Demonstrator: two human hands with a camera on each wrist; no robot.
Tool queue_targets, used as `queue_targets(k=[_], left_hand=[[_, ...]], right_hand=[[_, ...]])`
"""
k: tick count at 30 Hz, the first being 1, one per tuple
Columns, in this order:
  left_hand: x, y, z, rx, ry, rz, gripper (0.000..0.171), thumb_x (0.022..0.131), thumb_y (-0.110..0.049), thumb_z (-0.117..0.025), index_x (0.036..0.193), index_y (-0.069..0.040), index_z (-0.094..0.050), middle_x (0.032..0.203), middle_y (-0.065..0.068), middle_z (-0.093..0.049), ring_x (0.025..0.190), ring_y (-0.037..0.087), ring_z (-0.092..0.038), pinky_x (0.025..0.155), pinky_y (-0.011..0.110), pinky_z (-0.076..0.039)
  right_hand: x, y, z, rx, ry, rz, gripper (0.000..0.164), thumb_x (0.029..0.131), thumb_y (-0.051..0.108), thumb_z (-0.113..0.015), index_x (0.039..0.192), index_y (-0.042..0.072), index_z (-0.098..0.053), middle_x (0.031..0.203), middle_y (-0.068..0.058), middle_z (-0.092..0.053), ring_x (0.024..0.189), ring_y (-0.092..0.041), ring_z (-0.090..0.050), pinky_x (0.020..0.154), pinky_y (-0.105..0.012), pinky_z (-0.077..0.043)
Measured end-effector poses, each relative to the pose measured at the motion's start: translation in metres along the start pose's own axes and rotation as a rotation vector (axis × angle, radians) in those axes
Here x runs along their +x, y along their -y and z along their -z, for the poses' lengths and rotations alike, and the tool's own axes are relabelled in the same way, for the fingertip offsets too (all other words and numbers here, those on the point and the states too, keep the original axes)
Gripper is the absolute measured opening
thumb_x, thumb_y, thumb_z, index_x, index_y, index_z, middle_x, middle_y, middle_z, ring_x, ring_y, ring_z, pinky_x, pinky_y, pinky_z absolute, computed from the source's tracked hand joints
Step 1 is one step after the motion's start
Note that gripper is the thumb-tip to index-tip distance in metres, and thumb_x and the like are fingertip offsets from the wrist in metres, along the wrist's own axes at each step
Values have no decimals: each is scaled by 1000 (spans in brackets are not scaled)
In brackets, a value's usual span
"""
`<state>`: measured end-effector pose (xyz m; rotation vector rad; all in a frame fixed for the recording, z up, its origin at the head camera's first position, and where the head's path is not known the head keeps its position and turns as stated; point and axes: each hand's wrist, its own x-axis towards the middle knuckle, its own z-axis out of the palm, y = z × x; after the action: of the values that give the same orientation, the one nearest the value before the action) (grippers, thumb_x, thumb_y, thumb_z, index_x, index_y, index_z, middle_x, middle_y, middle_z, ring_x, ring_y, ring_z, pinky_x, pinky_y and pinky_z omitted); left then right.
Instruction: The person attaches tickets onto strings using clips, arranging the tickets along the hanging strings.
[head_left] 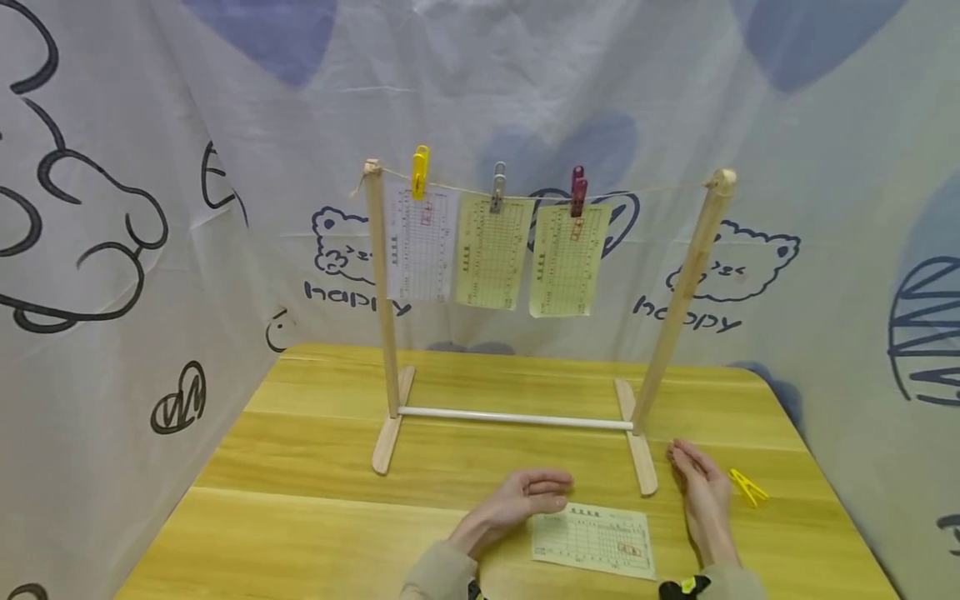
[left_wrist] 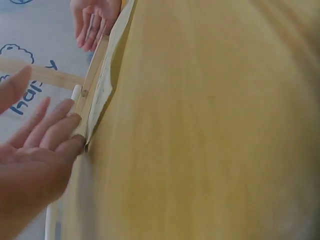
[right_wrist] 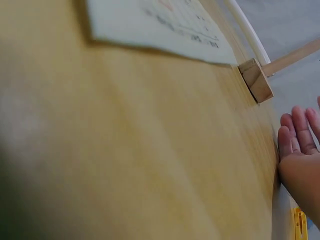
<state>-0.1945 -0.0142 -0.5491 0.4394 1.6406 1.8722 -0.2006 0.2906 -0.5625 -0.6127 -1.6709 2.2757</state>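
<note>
A pale green printed slip [head_left: 594, 542] lies on the table between the two hands. My left hand [head_left: 522, 498] is at the slip's upper left corner, fingers extended and slightly bent, with the little finger right at the paper's edge in the left wrist view. To the right of the slip, my right hand [head_left: 702, 496] rests on its side on the table with loosely bent fingers and nothing in it. Just beyond that hand lies a yellow clothespin [head_left: 747, 487], which also shows at the lower edge of the right wrist view.
Behind the hands stands a wooden rack [head_left: 681, 308] with a white crossbar [head_left: 517, 417]. From its string hang a white slip [head_left: 420, 250] and two green slips [head_left: 491, 258], held by a yellow clip [head_left: 419, 173], a grey clip [head_left: 498, 188] and a dark red clip [head_left: 578, 193].
</note>
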Motion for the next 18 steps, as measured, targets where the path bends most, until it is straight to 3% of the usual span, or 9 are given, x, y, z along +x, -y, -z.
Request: queue_targets(k=[5,8,18], left_hand=[[-4,0,4,42,-9,38,49,97,-12,-65,142,2,-51,151,22,-50,146,38,-40,123,51,-32],[-9,-2,13,81,-14,55,51,98,-14,-65,144,3,-49,153,22,-47,148,40,-36,124,55,-27],[-41,-12,72,124,-71,50,55,103,-18,-59,147,8,-41,156,28,-40,149,44,-31,124,56,-26]], right_hand=[[1,-4,4,-31,38,58,21,98,7,-63,117,9,-73,95,19,-74,93,7,-67,85,-9,-54],[1,-5,6,-50,45,64,21,98,5,-63,117,8,-73,95,19,-74,93,7,-67,84,-8,-54],[-2,-2,4,-74,43,10,28,98,6,-63,125,3,-68,93,20,-74,92,8,-67,85,-8,-53]])
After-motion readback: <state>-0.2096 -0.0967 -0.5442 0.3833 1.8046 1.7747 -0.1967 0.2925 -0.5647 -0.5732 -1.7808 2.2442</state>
